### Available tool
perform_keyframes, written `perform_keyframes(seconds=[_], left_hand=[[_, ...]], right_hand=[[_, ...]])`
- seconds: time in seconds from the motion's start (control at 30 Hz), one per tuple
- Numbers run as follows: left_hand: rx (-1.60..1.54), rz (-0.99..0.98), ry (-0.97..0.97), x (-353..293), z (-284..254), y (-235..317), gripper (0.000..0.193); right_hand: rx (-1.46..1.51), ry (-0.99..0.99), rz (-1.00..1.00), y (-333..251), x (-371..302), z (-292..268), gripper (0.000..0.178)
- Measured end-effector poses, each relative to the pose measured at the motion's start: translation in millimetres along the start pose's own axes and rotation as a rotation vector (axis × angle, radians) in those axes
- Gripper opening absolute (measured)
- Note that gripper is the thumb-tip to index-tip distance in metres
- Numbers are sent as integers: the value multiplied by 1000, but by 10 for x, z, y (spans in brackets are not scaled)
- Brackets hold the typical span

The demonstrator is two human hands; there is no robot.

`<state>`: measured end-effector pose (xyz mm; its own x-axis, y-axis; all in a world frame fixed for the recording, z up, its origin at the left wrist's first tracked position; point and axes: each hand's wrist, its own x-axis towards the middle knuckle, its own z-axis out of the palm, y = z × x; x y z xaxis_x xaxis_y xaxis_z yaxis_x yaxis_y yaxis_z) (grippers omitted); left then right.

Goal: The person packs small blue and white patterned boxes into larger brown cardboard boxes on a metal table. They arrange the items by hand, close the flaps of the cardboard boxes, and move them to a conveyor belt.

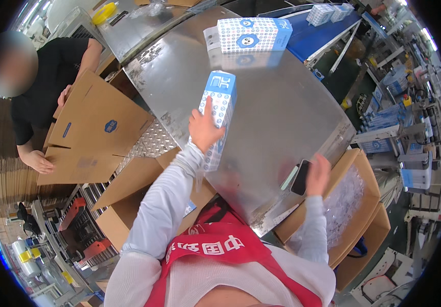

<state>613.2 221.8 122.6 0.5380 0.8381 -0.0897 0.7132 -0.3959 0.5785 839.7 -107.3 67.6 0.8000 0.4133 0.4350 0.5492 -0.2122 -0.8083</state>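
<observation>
Fingers splayed, had the left hand across a blue-and-white carton (could not tell whether gripping or merely touching). Found the carton's lower end close to the near edge of a metal table. Saw broad open room over bare steel to the right, as far as the right hand (blurred, finger spread impossible to tell), just beside a black phone. Noted a second carton near the far edge, flap out leftward, with a blue conveyor belt beyond. Saw an open cardboard box by the left edge, and a box of clear plastic hard by the right edge. Further left, saw a co-worker with hands on a brown cardboard sheet.
</observation>
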Motion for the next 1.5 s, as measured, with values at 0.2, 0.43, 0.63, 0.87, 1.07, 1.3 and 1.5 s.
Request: perform_keyframes(seconds=[0.2,0.43,0.63,0.87,1.07,1.3,1.5], left_hand=[[-504,370,-125,-1162,-1271,-687,110],[-53,449,168,-3101,-1610,-2205,104],[402,-35,-22,-3026,-802,-3228,103],[592,50,-237,-2658,-810,-3546,117],[485,-168,-577,-2506,-88,-3792,148],[368,-1,-466,-3045,122,-4278,123],[418,-120,-580,-3265,40,-3971,126]], right_hand=[[-1050,232,471,1218,-1817,-1727,37],[-1010,-313,890,1430,-2776,-1323,35],[-1039,-367,848,1327,-2474,-1564,34],[-1078,-414,832,1201,-2371,-1678,35],[-875,-302,797,1226,-2460,-1898,36],[484,652,917,855,-1900,-2174,23],[851,74,880,-1276,-1396,-569,36]])
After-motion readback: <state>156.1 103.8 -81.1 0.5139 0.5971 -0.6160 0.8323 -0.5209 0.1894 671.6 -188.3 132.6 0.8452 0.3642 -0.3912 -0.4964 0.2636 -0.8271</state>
